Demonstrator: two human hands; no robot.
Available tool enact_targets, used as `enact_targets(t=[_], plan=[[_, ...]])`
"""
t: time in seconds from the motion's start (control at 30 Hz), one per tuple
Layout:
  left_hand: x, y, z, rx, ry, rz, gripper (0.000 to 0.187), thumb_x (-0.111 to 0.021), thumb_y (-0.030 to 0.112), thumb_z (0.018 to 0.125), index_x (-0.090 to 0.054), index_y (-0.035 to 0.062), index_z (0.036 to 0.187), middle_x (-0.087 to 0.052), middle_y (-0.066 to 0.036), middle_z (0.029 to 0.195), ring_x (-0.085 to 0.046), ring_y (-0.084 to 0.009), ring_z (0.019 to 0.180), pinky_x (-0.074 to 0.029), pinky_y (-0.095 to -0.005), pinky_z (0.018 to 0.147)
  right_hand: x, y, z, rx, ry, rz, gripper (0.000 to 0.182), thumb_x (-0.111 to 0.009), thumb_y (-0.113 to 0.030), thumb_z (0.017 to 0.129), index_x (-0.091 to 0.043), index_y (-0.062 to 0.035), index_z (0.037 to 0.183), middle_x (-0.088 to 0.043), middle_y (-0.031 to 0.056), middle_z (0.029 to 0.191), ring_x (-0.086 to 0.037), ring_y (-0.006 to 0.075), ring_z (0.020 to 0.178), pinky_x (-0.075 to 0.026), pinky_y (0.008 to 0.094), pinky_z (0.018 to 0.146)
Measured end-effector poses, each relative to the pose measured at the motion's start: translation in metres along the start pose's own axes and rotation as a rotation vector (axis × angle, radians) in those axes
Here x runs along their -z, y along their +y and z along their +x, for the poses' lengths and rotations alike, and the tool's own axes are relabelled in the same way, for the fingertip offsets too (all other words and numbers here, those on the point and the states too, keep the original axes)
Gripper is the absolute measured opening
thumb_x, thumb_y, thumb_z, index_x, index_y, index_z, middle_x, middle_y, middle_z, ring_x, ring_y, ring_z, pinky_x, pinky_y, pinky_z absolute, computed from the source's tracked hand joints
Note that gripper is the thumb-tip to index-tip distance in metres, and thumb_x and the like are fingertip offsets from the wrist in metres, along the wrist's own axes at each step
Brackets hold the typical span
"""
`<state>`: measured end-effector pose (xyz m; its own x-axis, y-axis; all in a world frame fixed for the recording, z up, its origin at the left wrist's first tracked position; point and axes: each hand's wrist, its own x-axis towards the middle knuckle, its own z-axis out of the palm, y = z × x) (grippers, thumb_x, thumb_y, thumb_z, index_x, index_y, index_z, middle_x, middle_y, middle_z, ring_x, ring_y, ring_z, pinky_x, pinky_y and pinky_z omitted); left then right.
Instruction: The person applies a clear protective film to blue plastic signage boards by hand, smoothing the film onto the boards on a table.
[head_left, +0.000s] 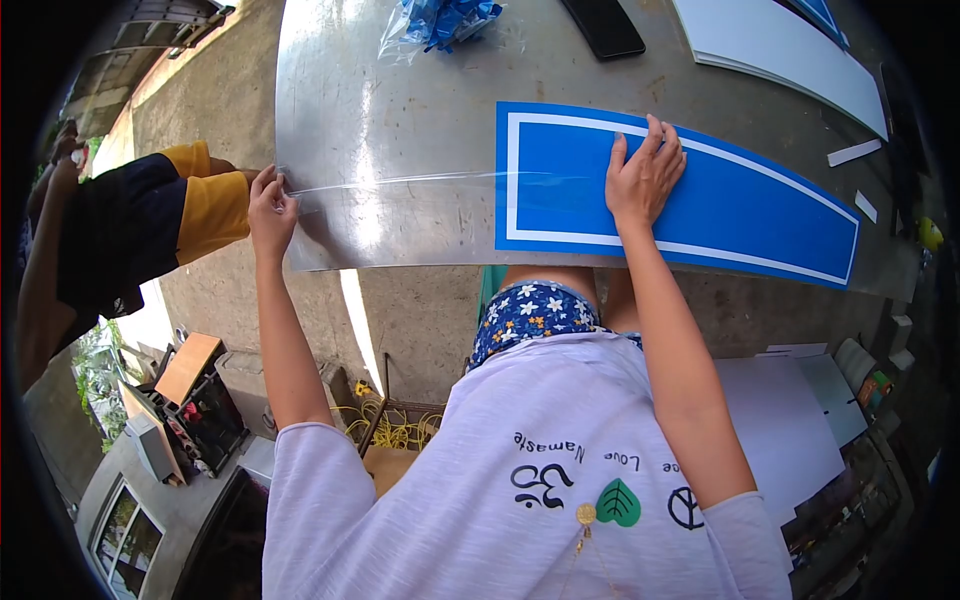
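A blue panel (560, 185) with a white border line lies on a metal table, its right part tapering. My right hand (645, 180) rests on it, palm down with fingers stretched out. From the panel a strip of clear tape (420, 181) runs left across the table to my left hand (271, 215). That hand is closed at the table's left edge, its fingers pinching the tape end. Whether a roll is in it too, I cannot make out.
The metal table (440, 110) carries crumpled blue and clear plastic (440, 25), a black phone (605, 28), white sheets (780, 65) and small white strips (854, 153). A person in dark and yellow clothing (212, 210) stands at the left, close to my left hand.
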<state>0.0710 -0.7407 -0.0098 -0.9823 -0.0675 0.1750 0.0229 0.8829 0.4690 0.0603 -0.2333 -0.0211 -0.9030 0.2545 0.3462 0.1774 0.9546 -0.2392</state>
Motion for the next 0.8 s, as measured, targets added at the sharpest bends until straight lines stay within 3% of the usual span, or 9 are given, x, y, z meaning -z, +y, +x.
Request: enact_targets(t=[0.2, 0.27, 0.4, 0.47, 0.6, 0.8], plan=[[0.002, -0.011, 0.000, -0.030, 0.004, 0.008, 0.027, -0.059, -0.003, 0.076, -0.065, -0.0087, 0.101, -0.056, -0.013, 0.129, -0.064, -0.0214, 0.089, -0.052, -0.0295, 0.074, 0.000, 0.001, 0.000, 0.001, 0.002, -0.006, 0.051, -0.057, -0.034, 0.091, -0.039, -0.0107, 0.133, -0.040, 0.0152, 0.131, -0.036, 0.0337, 0.128, -0.024, 0.0547, 0.112], [0.005, -0.006, -0.002, 0.024, -0.006, -0.053, 0.006, -0.053, -0.008, 0.079, -0.050, -0.0078, 0.074, -0.053, -0.015, 0.131, -0.062, -0.0289, 0.116, -0.052, -0.0295, 0.080, 0.001, 0.001, 0.001, 0.001, 0.002, -0.004, 0.051, -0.056, -0.034, 0.091, -0.039, -0.0106, 0.133, -0.040, 0.0151, 0.131, -0.037, 0.0337, 0.128, -0.024, 0.0547, 0.111], [0.006, -0.005, -0.003, 0.084, -0.005, 0.010, 0.006, -0.054, -0.007, 0.078, -0.051, -0.0080, 0.073, -0.052, -0.016, 0.130, -0.066, -0.0270, 0.107, -0.052, -0.0296, 0.078, 0.001, 0.001, 0.000, 0.004, 0.001, -0.004, 0.051, -0.056, -0.035, 0.092, -0.039, -0.0106, 0.133, -0.040, 0.0151, 0.131, -0.037, 0.0337, 0.128, -0.024, 0.0547, 0.111], [0.002, -0.020, -0.005, -0.026, 0.055, 0.066, 0.005, -0.056, -0.006, 0.078, -0.053, -0.0078, 0.074, -0.051, -0.017, 0.130, -0.067, -0.0244, 0.099, -0.053, -0.0298, 0.078, 0.000, 0.001, 0.000, 0.006, 0.001, -0.005, 0.051, -0.056, -0.035, 0.092, -0.039, -0.0105, 0.133, -0.040, 0.0151, 0.131, -0.037, 0.0337, 0.128, -0.024, 0.0546, 0.111], [0.002, -0.021, -0.007, 0.067, 0.053, -0.084, 0.003, -0.058, -0.006, 0.075, -0.055, -0.0081, 0.076, -0.051, -0.017, 0.127, -0.067, -0.0254, 0.098, -0.052, -0.0309, 0.077, 0.000, 0.001, 0.000, 0.005, 0.003, -0.004, 0.051, -0.056, -0.035, 0.092, -0.040, -0.0106, 0.133, -0.040, 0.0151, 0.130, -0.037, 0.0336, 0.128, -0.024, 0.0544, 0.112], [0.001, -0.032, -0.008, 0.123, 0.084, -0.230, 0.017, -0.057, -0.008, 0.077, -0.044, -0.0047, 0.066, -0.048, -0.017, 0.130, -0.069, -0.0266, 0.099, -0.053, -0.0300, 0.078, 0.001, 0.002, 0.000, 0.003, -0.007, -0.006, 0.050, -0.056, -0.035, 0.092, -0.040, -0.0107, 0.133, -0.041, 0.0151, 0.130, -0.037, 0.0336, 0.128, -0.023, 0.0543, 0.112]])
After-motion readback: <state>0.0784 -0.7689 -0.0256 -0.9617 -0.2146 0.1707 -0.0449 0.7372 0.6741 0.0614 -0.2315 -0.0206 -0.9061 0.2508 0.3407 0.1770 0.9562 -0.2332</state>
